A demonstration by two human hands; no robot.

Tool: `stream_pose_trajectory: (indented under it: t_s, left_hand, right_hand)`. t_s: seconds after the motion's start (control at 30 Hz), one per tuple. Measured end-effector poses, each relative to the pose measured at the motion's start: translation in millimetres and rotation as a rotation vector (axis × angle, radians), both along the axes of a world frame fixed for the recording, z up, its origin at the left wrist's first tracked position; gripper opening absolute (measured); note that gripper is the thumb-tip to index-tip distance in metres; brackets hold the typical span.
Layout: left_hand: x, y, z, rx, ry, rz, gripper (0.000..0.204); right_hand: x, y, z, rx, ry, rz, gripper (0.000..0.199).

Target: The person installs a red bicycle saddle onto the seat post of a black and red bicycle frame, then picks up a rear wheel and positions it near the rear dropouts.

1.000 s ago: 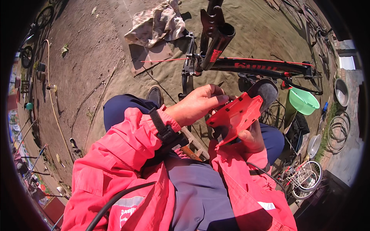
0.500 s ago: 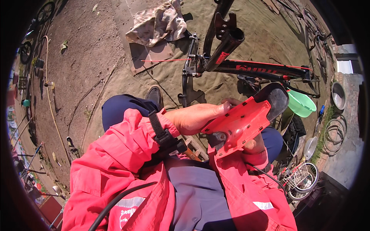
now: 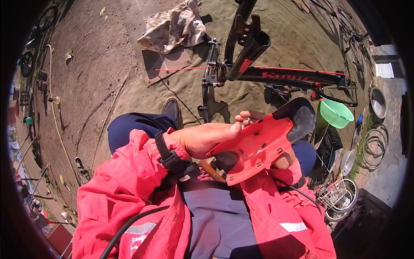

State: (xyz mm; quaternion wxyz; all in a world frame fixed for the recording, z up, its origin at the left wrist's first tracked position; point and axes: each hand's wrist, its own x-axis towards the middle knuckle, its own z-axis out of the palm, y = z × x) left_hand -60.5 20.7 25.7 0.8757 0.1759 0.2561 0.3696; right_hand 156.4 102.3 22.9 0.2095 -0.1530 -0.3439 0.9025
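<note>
A curved red plastic shell with a black end, which looks like the underside of a bicycle saddle, is tilted over my lap. On its right side, my right hand grips the edge, its fingers partly hidden by the shell. Along the left edge lies my left hand, thumb stretched toward the fingertips. Between that thumb and the fingers shows a small metal piece, too small to name. Farther off, a black bicycle frame with red lettering lies on a brown-green ground cloth.
A camouflage cloth lies beyond the frame's left end. To the right are a green basin, coiled tyres, metal bowls and a wire basket. A hose runs along the dirt at left.
The shell has moved slightly left and down and turned a little. My left fingertips now show above its edge, with the small metal piece visible between them and the thumb.
</note>
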Motion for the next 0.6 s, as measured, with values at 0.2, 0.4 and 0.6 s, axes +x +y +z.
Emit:
stream_pose_trajectory:
  t_s: [0.2,0.4,0.6]
  left_hand:
    - [-10.1,-5.2,-5.2,0.097,-0.038,-0.019,0.086]
    - [-15.7,-3.6,-11.5,0.236,0.057,-0.108,0.097]
    - [-16.9,-8.7,-26.3,0.151,0.152,-0.133,0.103]
  right_hand:
    - [12.5,22.6,-21.3,-0.088,-0.138,-0.276,0.052]
    - [7.2,70.1,-30.0,0.112,-0.418,-0.332,0.020]
    - [-12.5,101.8,-36.5,0.249,-0.378,-0.276,0.019]
